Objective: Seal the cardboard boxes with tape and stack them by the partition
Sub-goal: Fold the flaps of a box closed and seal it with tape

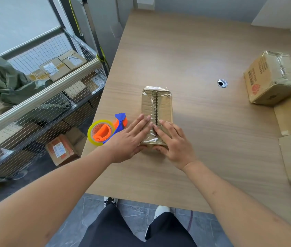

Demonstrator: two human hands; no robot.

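1. The left hand (129, 138) and right hand (172, 141) lie flat, fingers straight, side by side on the near end of a small taped cardboard box (156, 111), thumbs against its near face.
2. The box lies on the wooden table (194, 56).
3. An orange-and-blue tape dispenser (106, 130) sits just left of the left hand.
4. Larger taped boxes (273, 77) stand at the table's right edge.

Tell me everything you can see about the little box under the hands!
The small cardboard box is brown, long and narrow, lying flat on the wooden table. Shiny clear tape runs down its top seam and wraps over the far end, looking crinkly. The left hand and the right hand both press flat on its near end, fingers straight, thumbs against the near side. The tape dispenser lies just to its left, apart from it.
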